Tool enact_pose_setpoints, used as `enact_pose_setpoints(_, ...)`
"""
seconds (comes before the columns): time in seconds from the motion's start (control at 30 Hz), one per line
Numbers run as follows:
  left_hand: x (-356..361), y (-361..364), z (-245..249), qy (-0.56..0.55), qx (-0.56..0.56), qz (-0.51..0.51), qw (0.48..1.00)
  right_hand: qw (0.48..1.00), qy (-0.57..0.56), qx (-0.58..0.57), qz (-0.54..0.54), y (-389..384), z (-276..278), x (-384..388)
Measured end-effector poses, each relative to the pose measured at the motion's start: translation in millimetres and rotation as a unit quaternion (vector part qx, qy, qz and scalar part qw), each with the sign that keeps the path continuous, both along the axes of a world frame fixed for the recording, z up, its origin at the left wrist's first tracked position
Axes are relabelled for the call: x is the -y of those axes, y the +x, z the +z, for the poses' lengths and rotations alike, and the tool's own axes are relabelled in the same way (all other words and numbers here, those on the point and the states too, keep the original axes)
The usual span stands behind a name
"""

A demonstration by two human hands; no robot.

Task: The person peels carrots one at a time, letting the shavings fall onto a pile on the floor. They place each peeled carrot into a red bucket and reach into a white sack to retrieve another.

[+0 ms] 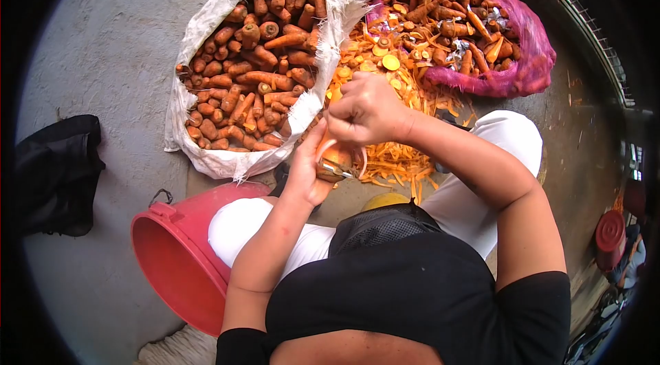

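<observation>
In front of my torso, my left hand (311,166) is wrapped round an orange carrot (337,156), its thick end toward me. Just above it, my right hand (366,109) is closed in a fist, gripping a peeler (361,161) whose pale curved frame lies across the carrot. The peeler's handle is hidden in the fist. Beyond my hands, orange peelings (405,159) and cut carrot ends (390,62) lie in a heap on the floor. A white sack (328,42) full of unpeeled carrots (265,80) stands open ahead of my left hand.
A pink mesh sack (540,49) of carrots and scraps stands at the back right. A red bucket (180,217) lies tipped on the left, beside my knee. Black cloth (62,172) is at the far left. Another red container (610,233) and a person (634,258) are at the far right.
</observation>
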State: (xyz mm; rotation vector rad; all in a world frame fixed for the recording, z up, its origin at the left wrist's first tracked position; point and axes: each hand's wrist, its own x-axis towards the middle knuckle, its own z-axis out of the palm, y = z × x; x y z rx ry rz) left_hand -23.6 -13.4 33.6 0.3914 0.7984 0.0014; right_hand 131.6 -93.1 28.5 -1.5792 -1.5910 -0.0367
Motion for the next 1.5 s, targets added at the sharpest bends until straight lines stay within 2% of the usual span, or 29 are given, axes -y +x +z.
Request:
enact_pose_setpoints(0.03,1,2,6,0.006,-0.005,0.007,1.0,1.0,0.006,0.002,-0.006,4,0,-1)
enact_pose_setpoints(0.13,-6,-18,3,0.037,0.032,-0.077,0.996,0.993,-0.02,-0.002,-0.113,52,-23,-9)
enact_pose_setpoints(0.17,-9,-22,3,0.01,0.056,-0.088,0.994,0.972,-0.128,0.035,-0.195,70,-26,-4)
enact_pose_setpoints(0.2,-9,-23,6,0.003,0.063,-0.086,0.994,0.936,-0.191,0.157,-0.25,88,-39,0)
enact_pose_setpoints(0.27,-10,-21,14,-0.008,0.08,-0.086,0.993,0.902,-0.209,0.126,-0.356,100,-59,4)
enact_pose_setpoints(0.37,-12,-18,11,0.028,0.065,-0.067,0.995,0.909,-0.241,0.022,-0.338,86,-30,-4)
enact_pose_setpoints(0.47,-19,-16,2,0.015,0.092,-0.066,0.993,0.932,-0.203,-0.147,-0.263,61,-12,-14)
enact_pose_setpoints(0.5,-20,-16,-2,0.006,0.098,-0.062,0.993,0.948,-0.17,-0.159,-0.218,50,-2,-13)
enact_pose_setpoints(0.53,-22,-17,-7,-0.003,0.105,-0.057,0.993,0.965,-0.098,-0.161,-0.181,38,-4,-16)
enact_pose_setpoints(0.57,-27,-21,-20,-0.039,0.167,-0.104,0.98,0.982,-0.067,-0.116,-0.133,32,-3,-15)
enact_pose_setpoints(0.67,-13,-5,-10,0.005,0.041,-0.033,0.999,0.999,-0.004,-0.026,-0.027,10,14,-7)
enact_pose_setpoints(0.7,-7,2,8,-0.024,-0.026,0.005,0.999,1.0,-0.004,-0.023,-0.021,3,17,-5)
enact_pose_setpoints(0.8,-8,-1,-6,-0.012,-0.006,-0.005,1.0,1.0,-0.013,-0.003,0.004,-4,9,-2)
enact_pose_setpoints(1.03,-4,-3,-10,-0.008,-0.042,0.007,0.999,0.999,-0.029,0.013,0.01,-5,6,0)
enact_pose_setpoints(1.17,-4,-9,-4,0.059,-0.028,-0.054,0.996,0.999,-0.023,0.007,-0.033,9,-3,-3)
enact_pose_setpoints(1.27,1,-18,-2,0.069,0.019,-0.076,0.995,0.994,-0.075,-0.035,-0.069,29,-17,-4)
enact_pose_setpoints(1.4,-2,-22,-2,0.092,0.034,-0.071,0.993,0.992,-0.088,-0.067,-0.06,27,-13,-5)
enact_pose_setpoints(1.47,-5,-22,-6,0.123,0.024,-0.101,0.987,0.988,-0.101,-0.093,-0.065,35,-12,-6)
enact_pose_setpoints(1.5,-6,-22,-7,0.138,0.021,-0.114,0.984,0.981,-0.113,-0.105,-0.115,51,-20,-9)
